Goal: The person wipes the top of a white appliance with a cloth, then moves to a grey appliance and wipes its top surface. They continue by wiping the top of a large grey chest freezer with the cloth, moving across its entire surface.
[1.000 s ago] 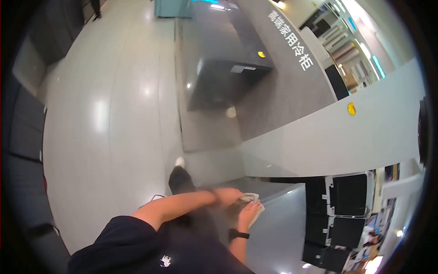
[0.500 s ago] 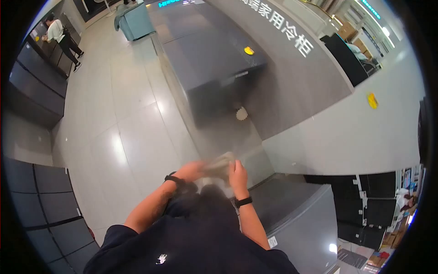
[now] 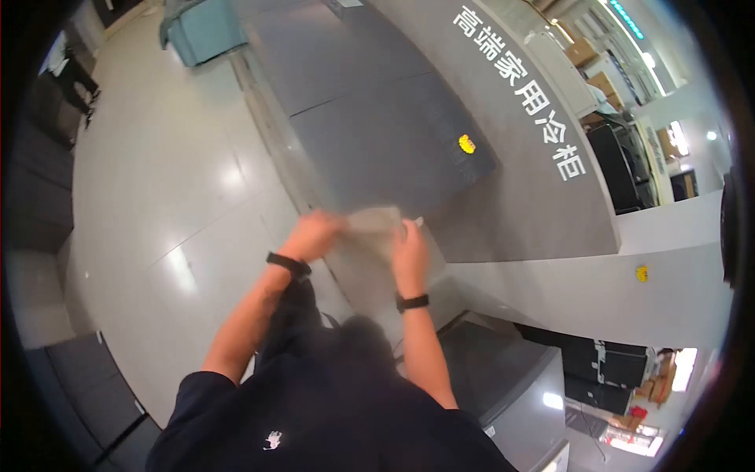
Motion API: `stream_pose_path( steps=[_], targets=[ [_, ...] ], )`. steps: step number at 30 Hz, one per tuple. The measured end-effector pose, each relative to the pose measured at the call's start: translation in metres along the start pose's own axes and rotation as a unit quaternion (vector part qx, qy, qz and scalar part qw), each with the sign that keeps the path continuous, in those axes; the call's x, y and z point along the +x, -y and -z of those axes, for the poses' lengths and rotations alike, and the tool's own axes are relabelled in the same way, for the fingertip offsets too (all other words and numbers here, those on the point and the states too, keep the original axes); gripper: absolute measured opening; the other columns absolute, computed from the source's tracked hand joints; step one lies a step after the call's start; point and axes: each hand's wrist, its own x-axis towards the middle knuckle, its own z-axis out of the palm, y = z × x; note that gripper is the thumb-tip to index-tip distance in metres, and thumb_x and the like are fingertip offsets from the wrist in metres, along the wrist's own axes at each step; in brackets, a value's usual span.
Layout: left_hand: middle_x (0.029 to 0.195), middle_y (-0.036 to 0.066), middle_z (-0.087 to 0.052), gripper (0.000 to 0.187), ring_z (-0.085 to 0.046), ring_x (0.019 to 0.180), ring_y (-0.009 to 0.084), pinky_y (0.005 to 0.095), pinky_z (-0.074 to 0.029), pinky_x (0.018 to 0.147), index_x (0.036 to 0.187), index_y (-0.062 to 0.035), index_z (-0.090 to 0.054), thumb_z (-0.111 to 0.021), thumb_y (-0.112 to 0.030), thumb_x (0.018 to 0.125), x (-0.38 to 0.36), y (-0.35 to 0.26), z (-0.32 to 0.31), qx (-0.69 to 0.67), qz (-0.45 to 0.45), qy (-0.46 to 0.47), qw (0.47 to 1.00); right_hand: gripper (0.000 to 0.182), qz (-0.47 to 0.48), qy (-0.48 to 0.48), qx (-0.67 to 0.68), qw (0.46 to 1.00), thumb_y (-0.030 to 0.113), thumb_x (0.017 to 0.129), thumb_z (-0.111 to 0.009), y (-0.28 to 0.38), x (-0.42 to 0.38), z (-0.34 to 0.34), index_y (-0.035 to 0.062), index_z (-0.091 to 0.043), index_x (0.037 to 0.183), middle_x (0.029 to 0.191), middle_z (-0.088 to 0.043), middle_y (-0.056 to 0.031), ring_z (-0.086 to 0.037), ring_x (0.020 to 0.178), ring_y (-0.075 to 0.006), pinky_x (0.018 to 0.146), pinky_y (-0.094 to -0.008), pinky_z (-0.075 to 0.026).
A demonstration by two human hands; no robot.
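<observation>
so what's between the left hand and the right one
A pale cloth, blurred, spans the stretch between the left hand and the right hand in the head view.

Bright indoor light fills the middle of the view; the curved, stretched edges sink into black. Glare marks the pale floor (image 3: 149,197) in at least 2 patches and catches the grey cabinet (image 3: 523,421). Motion blur smears the hands (image 3: 410,258) and cloth (image 3: 371,223); the white lettering (image 3: 510,69) reads sharper.

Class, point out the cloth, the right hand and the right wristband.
Cloth (image 3: 376,225): head view, its blurred middle.
Right hand (image 3: 410,258): head view, middle of the hand.
Right wristband (image 3: 413,302): head view, middle of the band.
</observation>
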Motion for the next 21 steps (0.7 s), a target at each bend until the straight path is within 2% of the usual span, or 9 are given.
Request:
stream_pose_path(
  steps=[3,6,9,12,13,15,17,20,21],
  targets=[
    [0.115,0.006,-0.069,0.032,-0.059,0.113,0.0288,0.0490,-0.046,0.099,0.109,-0.0135,-0.067,-0.058,-0.005,0.080,0.063,0.033,0.052,0.031,-0.005,-0.059,0.998,0.031,-0.020,-0.040,-0.073,0.996,0.017,0.096,-0.059,0.048,0.039,-0.031,0.0005,-0.061,0.122,0.120,-0.064,-0.0209,-0.059,0.113,-0.0388,0.096,-0.0465,-0.047],
    [0.123,0.002,-0.064,0.031,-0.055,0.119,0.0284,0.0590,-0.041,0.101,0.110,-0.0138,-0.066,-0.060,-0.008,0.081,0.105,0.086,0.032,0.105,-0.082,-0.052,0.990,0.032,-0.016,-0.030,-0.133,0.991,0.013,0.091,-0.061,0.039,0.054,-0.086,0.0009,-0.062,0.121,0.125,-0.062,-0.0193,-0.056,0.117,-0.0379,0.096,-0.0490,-0.045],
    [0.134,0.004,-0.056,0.035,-0.049,0.127,0.0322,0.0699,-0.036,0.099,0.114,-0.0151,-0.065,-0.063,-0.015,0.080,0.111,0.091,0.031,0.127,-0.100,0.065,0.985,0.041,0.018,-0.007,-0.168,0.986,0.014,0.086,-0.065,0.055,0.043,-0.115,0.0021,-0.060,0.125,0.129,-0.059,-0.0187,-0.051,0.124,-0.0406,0.101,-0.0526,-0.042],
    [0.142,0.007,-0.049,0.041,-0.041,0.135,0.0364,0.0749,-0.033,0.099,0.120,-0.0164,-0.064,-0.065,-0.025,0.079,0.102,0.078,0.033,0.178,-0.090,0.051,0.979,0.055,-0.027,-0.033,-0.175,0.984,0.016,0.083,-0.070,0.071,0.024,-0.132,0.0027,-0.053,0.134,0.138,-0.052,-0.0211,-0.044,0.131,-0.0443,0.108,-0.0553,-0.037],
    [0.146,0.014,-0.046,0.050,-0.035,0.141,0.0400,0.0754,-0.031,0.102,0.126,-0.0094,-0.062,-0.063,-0.030,0.081,0.097,0.075,0.027,0.192,-0.080,0.058,0.976,0.059,-0.042,-0.024,-0.178,0.983,0.017,0.083,-0.071,0.063,0.016,-0.143,0.0019,-0.051,0.136,0.140,-0.050,-0.0222,-0.042,0.133,-0.0451,0.109,-0.0558,-0.035],
    [0.150,0.018,-0.043,0.055,-0.032,0.144,0.0409,0.0763,-0.030,0.101,0.130,-0.0030,-0.059,-0.062,-0.030,0.082,0.088,0.078,0.003,0.222,-0.096,0.063,0.968,0.066,-0.059,-0.007,-0.183,0.981,0.020,0.082,-0.072,0.046,0.005,-0.159,0.0004,-0.047,0.140,0.144,-0.046,-0.0244,-0.038,0.137,-0.0469,0.113,-0.0568,-0.032],
    [0.152,0.029,-0.038,0.063,-0.029,0.146,0.0442,0.0733,-0.031,0.102,0.131,0.0080,-0.053,-0.062,-0.032,0.083,0.094,0.073,-0.007,0.247,-0.108,0.074,0.960,0.067,-0.064,-0.022,-0.189,0.980,0.024,0.084,-0.071,0.070,0.011,-0.127,-0.0025,-0.045,0.140,0.147,-0.043,-0.0257,-0.037,0.138,-0.0470,0.114,-0.0569,-0.030],
    [0.150,0.034,-0.037,0.067,-0.030,0.145,0.0481,0.0671,-0.035,0.104,0.132,0.0083,-0.052,-0.063,-0.035,0.082,0.113,0.072,-0.016,0.177,-0.113,0.068,0.975,0.071,-0.099,-0.014,-0.207,0.973,0.032,0.087,-0.070,0.057,0.029,-0.120,-0.0061,-0.044,0.140,0.148,-0.041,-0.0274,-0.034,0.140,-0.0481,0.116,-0.0567,-0.028],
    [0.148,0.039,-0.033,0.078,-0.027,0.142,0.0552,0.0639,-0.037,0.105,0.134,0.0123,-0.045,-0.066,-0.039,0.079,0.120,0.072,-0.017,0.148,-0.115,0.067,0.980,0.073,-0.115,-0.001,-0.212,0.970,0.035,0.087,-0.069,0.055,0.028,-0.121,-0.0072,-0.043,0.141,0.148,-0.041,-0.0279,-0.033,0.140,-0.0487,0.117,-0.0565,-0.027]
  ],
)
